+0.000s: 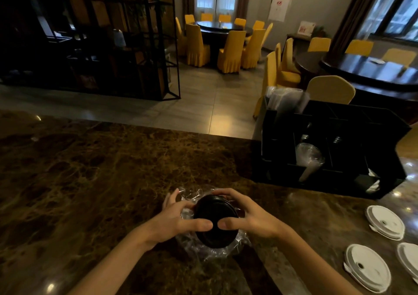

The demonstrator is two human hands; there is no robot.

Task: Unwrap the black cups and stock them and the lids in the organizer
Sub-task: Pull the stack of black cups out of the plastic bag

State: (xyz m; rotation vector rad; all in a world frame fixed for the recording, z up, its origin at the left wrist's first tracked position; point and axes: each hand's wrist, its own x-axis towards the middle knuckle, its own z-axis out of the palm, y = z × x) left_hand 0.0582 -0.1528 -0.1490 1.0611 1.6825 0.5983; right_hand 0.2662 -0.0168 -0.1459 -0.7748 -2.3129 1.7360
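Observation:
A stack of black cups (214, 213) stands upside down on the marble counter, seen from above, with clear plastic wrap (210, 253) bunched around its lower part. My left hand (178, 220) grips the stack from the left and my right hand (251, 217) from the right, thumbs nearly touching over the top. The black organizer (384, 122) stands at the right rear of the counter, with clear cups (308, 159) in one compartment. White lids (384, 222) lie in piles at the right edge, with another lid pile (367, 267) nearer me.
The brown marble counter (90, 181) stretches wide to the left. Wrapped clear cups (287, 100) stick up from the organizer's far left corner. Beyond the counter are a tiled floor, dark round tables, yellow-covered chairs (230, 52) and a black metal shelf (113, 34).

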